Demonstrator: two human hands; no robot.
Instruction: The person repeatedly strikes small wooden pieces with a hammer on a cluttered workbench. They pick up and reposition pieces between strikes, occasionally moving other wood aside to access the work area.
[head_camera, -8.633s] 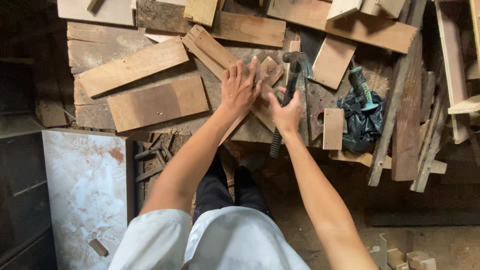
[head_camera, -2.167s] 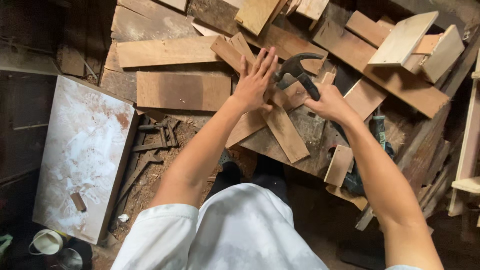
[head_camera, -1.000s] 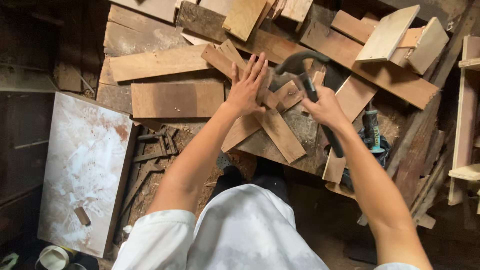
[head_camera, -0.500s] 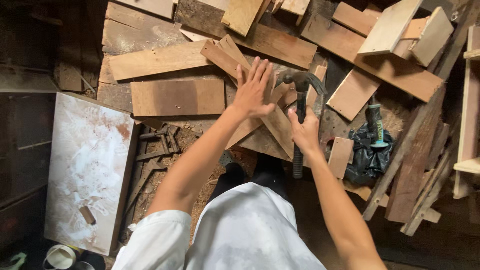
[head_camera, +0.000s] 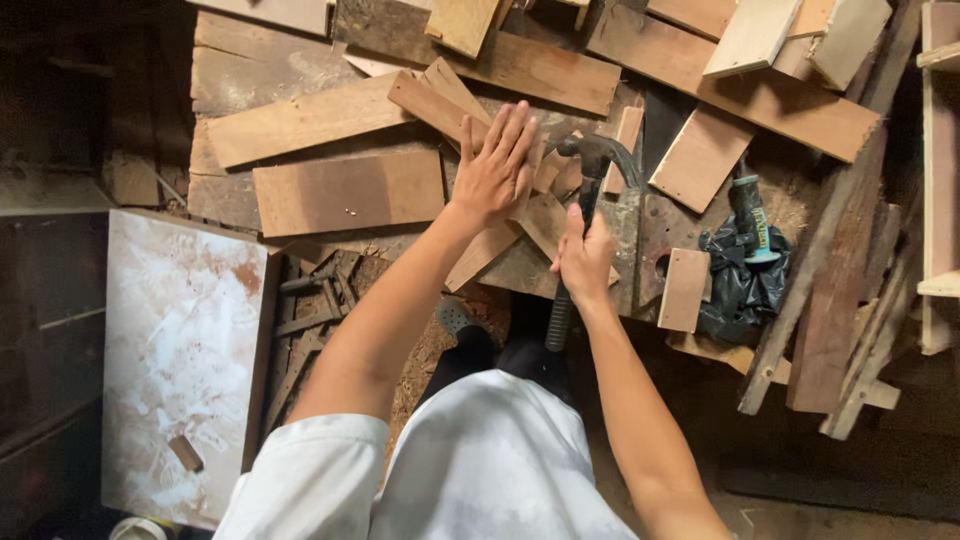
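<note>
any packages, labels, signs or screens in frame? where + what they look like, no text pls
No signs, screens or readable labels show.
Black plastic bag: crumpled on the bench, right of the right hand that holds the hammer; glossy black, shapeless.
Teal-handled tool: lies on that bag; dark body, teal grip.
Small round container: bottom left edge, below the white-stained board; pale rim, mostly cut off.

White-smeared panel (head_camera: 180, 350), black plastic bag (head_camera: 745, 290), green-handled tool (head_camera: 750, 215), rusty metal scraps (head_camera: 310, 320)
</note>
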